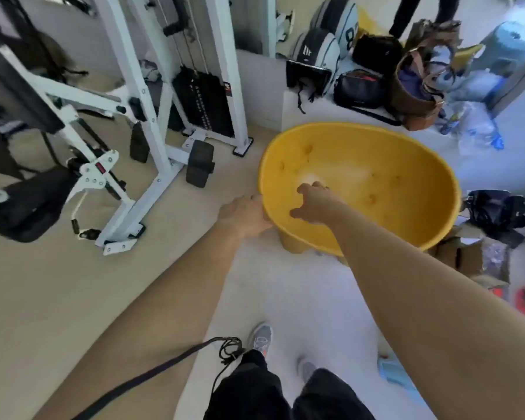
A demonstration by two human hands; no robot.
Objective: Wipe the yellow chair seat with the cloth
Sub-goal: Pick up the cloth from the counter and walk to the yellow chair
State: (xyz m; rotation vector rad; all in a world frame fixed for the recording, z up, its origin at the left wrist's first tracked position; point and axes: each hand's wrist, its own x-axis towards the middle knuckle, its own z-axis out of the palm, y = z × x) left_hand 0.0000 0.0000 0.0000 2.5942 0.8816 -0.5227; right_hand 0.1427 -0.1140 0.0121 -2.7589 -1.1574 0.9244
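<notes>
The rounded, tub-shaped yellow plastic chair seat (pixel 376 177) stands on the pale floor just ahead of the person's feet, beside the white steel weight machine (pixel 140 116). The left hand (pixel 249 215) grips the seat's near-left rim, fingers wrapped over the edge, steadying it. The right hand (pixel 312 203) reaches down into the bowl of the seat with its fingers curled downward; a pale patch (pixel 311 178) shows just past the fingertips (it may be the cloth, or only glare, and I cannot tell which), so whether this hand has hold of anything cannot be settled.

As for progress, my judgement is that wiping is under way or just starting: the hand sits at the near-left part of the seat, and the far and right inner walls look untouched, so most of the surface probably remains.

Counted: one yellow seat, two hands, two grey shoes (pixel 261 338), two helmets (pixel 315 62) on the white ledge, one weight machine.
</notes>
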